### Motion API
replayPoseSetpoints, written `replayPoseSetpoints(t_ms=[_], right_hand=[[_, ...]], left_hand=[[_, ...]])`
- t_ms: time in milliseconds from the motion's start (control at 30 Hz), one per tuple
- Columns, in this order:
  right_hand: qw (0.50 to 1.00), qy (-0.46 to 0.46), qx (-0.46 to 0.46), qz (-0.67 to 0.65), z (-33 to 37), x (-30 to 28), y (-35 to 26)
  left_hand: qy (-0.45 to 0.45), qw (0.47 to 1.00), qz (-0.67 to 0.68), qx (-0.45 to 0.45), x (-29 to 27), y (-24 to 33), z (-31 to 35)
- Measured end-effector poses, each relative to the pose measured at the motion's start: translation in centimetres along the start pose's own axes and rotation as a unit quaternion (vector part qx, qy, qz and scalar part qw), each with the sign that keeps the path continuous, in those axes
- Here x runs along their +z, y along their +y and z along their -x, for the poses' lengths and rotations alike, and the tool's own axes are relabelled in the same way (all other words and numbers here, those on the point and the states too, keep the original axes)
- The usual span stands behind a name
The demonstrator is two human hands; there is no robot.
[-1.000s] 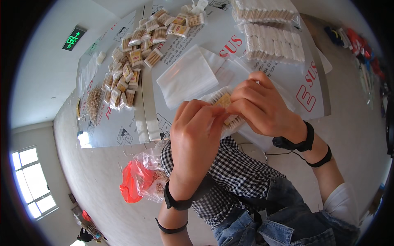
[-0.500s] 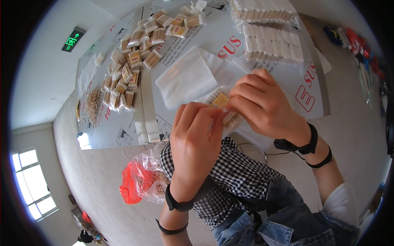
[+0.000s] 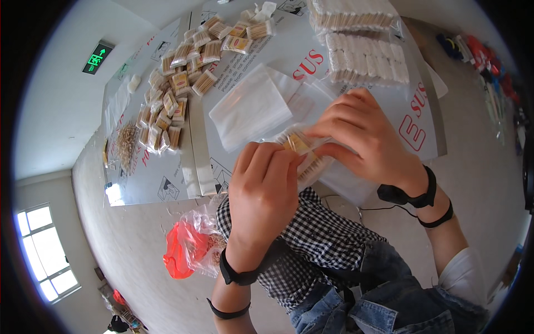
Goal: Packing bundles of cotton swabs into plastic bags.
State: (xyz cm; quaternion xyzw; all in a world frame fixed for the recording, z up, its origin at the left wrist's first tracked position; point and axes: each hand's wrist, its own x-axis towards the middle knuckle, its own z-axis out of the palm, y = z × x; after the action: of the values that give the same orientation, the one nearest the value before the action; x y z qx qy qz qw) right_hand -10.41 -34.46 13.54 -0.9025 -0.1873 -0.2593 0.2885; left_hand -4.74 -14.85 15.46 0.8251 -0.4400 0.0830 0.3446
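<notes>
Between my hands, at the table's near edge, is a small clear bag of cotton swabs (image 3: pixel 309 166) with a yellow label inside. My left hand (image 3: pixel 262 192) is closed on its left side, thumb and fingertips pressed together on the plastic. On the right, my right hand (image 3: pixel 364 142) pinches the upper edge of the bag, its thumb held a little apart below the fingers. Just beyond lies a stack of flat clear plastic bags (image 3: pixel 253 108). The fingertips partly cover the bag's edges.
Many filled swab packs (image 3: pixel 181 83) are heaped at the far left, near a pile of loose sticks (image 3: pixel 127 142). Large bundles of cotton swabs (image 3: pixel 367 60) stand at the far right. Below the table's edge sits a red and clear plastic bag (image 3: pixel 186 247).
My right thumb has moved away from its fingers, and the right hand has shifted slightly right. More of the swab bag and its label shows between my hands.
</notes>
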Motion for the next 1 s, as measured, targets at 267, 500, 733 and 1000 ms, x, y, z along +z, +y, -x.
replayPoseSetpoints(t_ms=[267,500,733,1000], right_hand=[[0.999,0.021,-0.020,0.027,0.1,-0.4,-0.4],[0.999,0.018,-0.014,0.039,0.8,-0.6,-0.8],[0.999,0.028,-0.019,0.029,1.1,-0.9,-1.2],[0.999,0.030,-0.005,0.013,1.7,-0.9,-1.1]], left_hand=[[0.012,0.999,0.039,-0.003,0.2,0.6,-0.7],[-0.033,0.999,0.009,0.040,-0.2,0.7,-1.0],[-0.077,0.997,-0.012,0.031,-1.3,0.6,-0.5],[-0.079,0.994,-0.049,0.057,-1.7,0.3,0.0]])
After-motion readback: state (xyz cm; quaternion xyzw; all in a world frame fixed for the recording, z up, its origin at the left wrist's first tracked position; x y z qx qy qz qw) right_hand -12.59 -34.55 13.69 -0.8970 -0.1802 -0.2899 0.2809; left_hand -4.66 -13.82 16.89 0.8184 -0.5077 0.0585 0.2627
